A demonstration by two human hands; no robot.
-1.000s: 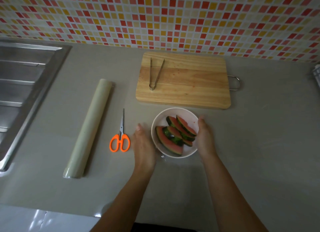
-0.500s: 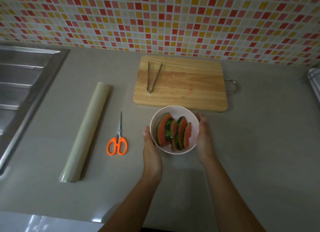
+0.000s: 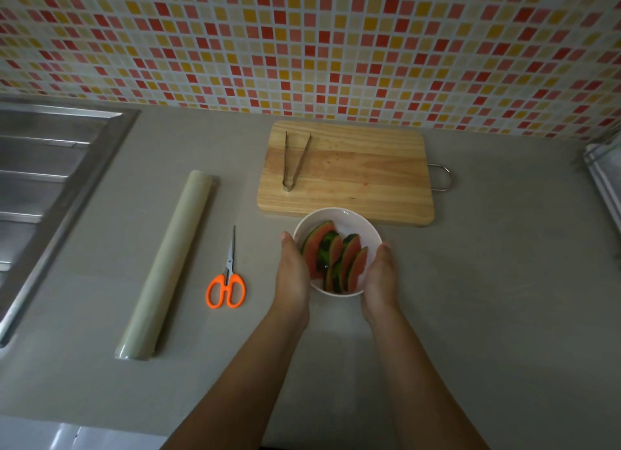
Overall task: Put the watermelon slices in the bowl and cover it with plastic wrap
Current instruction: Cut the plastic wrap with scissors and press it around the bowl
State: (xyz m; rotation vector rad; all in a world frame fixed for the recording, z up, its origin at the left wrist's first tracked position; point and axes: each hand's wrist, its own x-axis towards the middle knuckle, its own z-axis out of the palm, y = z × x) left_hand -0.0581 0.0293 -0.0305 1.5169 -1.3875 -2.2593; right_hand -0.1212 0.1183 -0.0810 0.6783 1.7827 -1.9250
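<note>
Watermelon slices (image 3: 337,265) stand on edge in the white bowl (image 3: 356,224), which sits on the grey counter (image 3: 504,315) just at the 6 o'clock edge of the cutting board (image 3: 363,184). We cup the bowl between both palms, our left hand (image 3: 291,275) on its 9 o'clock wall and our right hand (image 3: 380,281) at 3 o'clock, fingers pressed together and curved round it. Tongs (image 3: 294,162) lie on the board, at 11 o'clock from the bowl. Orange scissors (image 3: 226,283) lie at the bowl's 9 o'clock, the plastic wrap roll (image 3: 171,265) beyond them, the sink (image 3: 43,187) farther off at 10 o'clock.

No lettering or number is legible on the bowl (image 3: 349,214), wrap roll (image 3: 171,261) or scissors (image 3: 226,288).
</note>
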